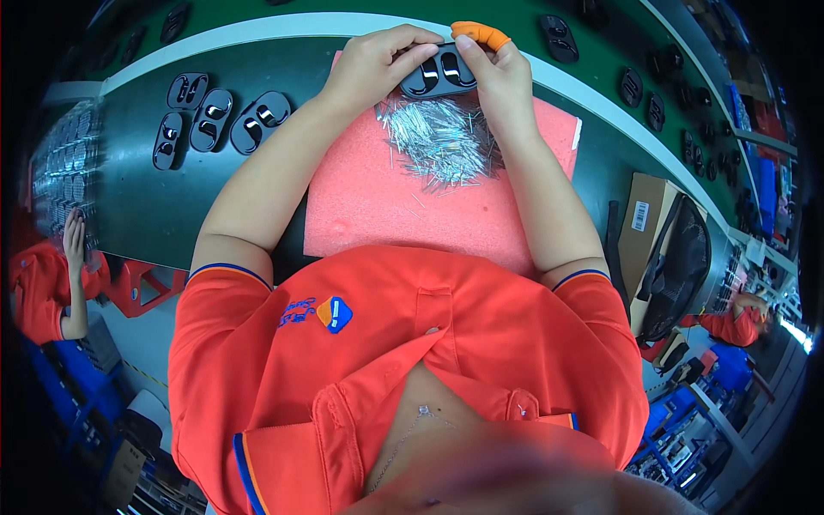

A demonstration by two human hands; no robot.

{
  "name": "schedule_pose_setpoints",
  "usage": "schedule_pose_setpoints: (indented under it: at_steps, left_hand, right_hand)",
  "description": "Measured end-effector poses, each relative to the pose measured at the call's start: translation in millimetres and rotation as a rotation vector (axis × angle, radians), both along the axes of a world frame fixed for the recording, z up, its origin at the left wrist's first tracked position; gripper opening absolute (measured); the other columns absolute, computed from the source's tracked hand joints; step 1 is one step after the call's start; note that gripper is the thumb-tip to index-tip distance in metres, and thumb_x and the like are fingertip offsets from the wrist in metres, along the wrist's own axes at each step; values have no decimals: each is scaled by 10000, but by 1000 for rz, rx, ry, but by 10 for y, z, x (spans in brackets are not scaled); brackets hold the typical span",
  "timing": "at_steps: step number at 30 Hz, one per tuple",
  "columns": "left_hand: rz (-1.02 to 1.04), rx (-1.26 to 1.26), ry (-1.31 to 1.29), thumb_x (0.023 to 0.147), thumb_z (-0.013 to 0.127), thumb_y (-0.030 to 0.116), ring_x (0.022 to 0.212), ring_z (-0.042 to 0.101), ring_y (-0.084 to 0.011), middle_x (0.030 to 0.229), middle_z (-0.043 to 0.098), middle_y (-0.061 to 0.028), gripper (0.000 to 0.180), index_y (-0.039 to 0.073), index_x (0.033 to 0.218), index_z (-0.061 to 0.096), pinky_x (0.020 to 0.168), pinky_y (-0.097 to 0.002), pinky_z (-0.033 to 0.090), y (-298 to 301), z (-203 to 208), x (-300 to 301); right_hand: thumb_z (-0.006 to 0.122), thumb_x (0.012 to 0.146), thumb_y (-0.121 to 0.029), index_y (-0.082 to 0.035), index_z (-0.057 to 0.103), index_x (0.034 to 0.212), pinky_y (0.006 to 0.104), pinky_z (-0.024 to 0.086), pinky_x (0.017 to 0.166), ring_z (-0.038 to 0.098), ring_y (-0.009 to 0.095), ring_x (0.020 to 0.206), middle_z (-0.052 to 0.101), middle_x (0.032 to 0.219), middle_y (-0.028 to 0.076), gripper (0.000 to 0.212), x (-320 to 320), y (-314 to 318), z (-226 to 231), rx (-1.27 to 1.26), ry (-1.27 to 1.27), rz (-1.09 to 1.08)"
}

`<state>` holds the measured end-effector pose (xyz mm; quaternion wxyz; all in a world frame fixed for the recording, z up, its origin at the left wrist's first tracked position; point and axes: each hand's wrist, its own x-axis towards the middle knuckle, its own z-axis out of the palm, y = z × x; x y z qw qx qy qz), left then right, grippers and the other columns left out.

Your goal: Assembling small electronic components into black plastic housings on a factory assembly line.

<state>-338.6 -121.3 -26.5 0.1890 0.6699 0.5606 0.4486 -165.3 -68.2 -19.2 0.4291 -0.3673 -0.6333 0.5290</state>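
At a dark green workbench (pixel 129 215), pinching a glossy black oblong case (pixel 439 75) in both hands (pixel 506 81) beside thin silvery pins (pixel 442 142), with four matching cases (pixel 209 122) maybe done off left, no clue how many more.

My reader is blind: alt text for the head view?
Left hand and right hand hold a black case by a pile of thin silvery pieces on pink foam; at left, four similar cases lie on a green table.
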Motion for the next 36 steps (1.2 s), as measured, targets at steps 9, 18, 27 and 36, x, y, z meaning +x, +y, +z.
schedule_pose_setpoints:
  at_steps: [9,18,27,36]
  left_hand:
    - [1,-5,-3,887,660,196,782,655,-93,912,709,-26,199,89,1050,698,708,-225,517,4,7,-10]
    - [39,-21,-201,873,683,196,680,627,-83,788,693,-30,182,72,1006,688,625,-251,504,1,-1,18]
    - [-106,-57,36,908,637,278,811,654,-163,883,678,-99,313,26,1093,627,705,-292,504,189,234,-28]
    - [505,-174,864,824,661,391,828,646,-340,875,642,-178,395,43,950,522,696,-445,522,1040,344,-857]
  right_hand:
    - [660,893,-175,-17,640,1114,225,459,857,601,88,933,660,1009,27,271,-8,22,13,-95,35,28]
    - [635,885,-159,-56,667,1099,260,474,845,622,149,935,659,1036,65,240,-19,-87,53,542,-398,-45]
    - [614,905,-189,-56,561,1279,291,482,767,605,157,844,637,1048,140,401,330,241,135,-8,-312,-1]
    - [629,884,-204,-60,549,1281,310,473,737,596,212,810,618,961,169,430,385,369,144,613,-770,-232]
